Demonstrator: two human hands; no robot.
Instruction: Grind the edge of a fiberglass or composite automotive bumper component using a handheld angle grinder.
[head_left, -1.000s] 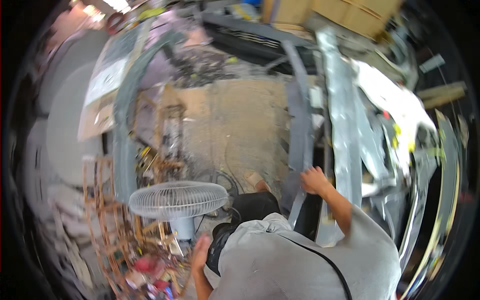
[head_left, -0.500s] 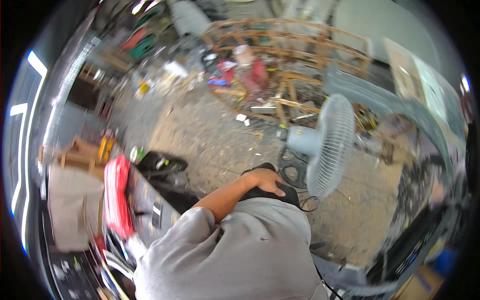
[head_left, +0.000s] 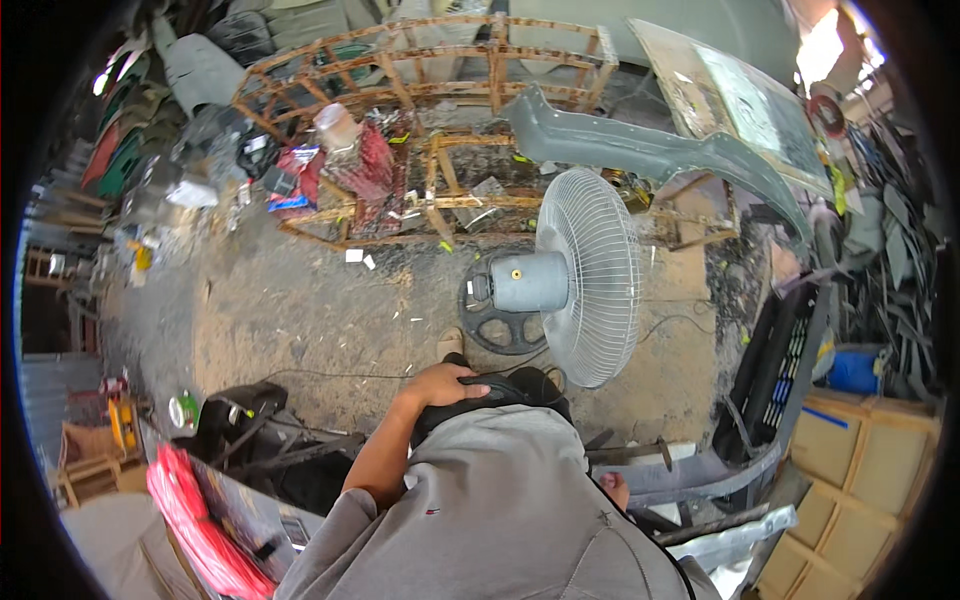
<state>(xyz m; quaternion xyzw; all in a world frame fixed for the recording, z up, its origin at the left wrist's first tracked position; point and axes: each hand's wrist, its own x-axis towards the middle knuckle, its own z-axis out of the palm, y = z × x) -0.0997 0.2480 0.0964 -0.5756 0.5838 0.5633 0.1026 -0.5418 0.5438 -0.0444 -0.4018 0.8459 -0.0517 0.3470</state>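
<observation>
My left hand (head_left: 445, 387) lies on the black cloth of my legwear (head_left: 492, 394), just beyond the hem of my grey shirt (head_left: 490, 490). Its thumb stretches out over the cloth, apart from the other fingers, whose tips are partly hidden. Only a small part of my right hand (head_left: 615, 488) shows at the right side of my shirt; its fingers are mostly hidden. In front of me to the right stands a grey fan (head_left: 530, 282) with a round wire cage (head_left: 605, 280) on a dark base (head_left: 500, 345). Neither hand touches it.
A rusty frame (head_left: 430, 70) lies ahead with a grey curved panel (head_left: 640, 150) across it. Red bags (head_left: 370, 165) sit nearby. At left is a bright pink bundle (head_left: 200, 520); at right, a bumper-like part (head_left: 690, 485) and wooden crates (head_left: 850, 480). A cable (head_left: 340, 375) crosses the floor.
My view has turned to the right, so the fan and frame sit further left. The right hand has come into view. My left hand stays on the black cloth.
</observation>
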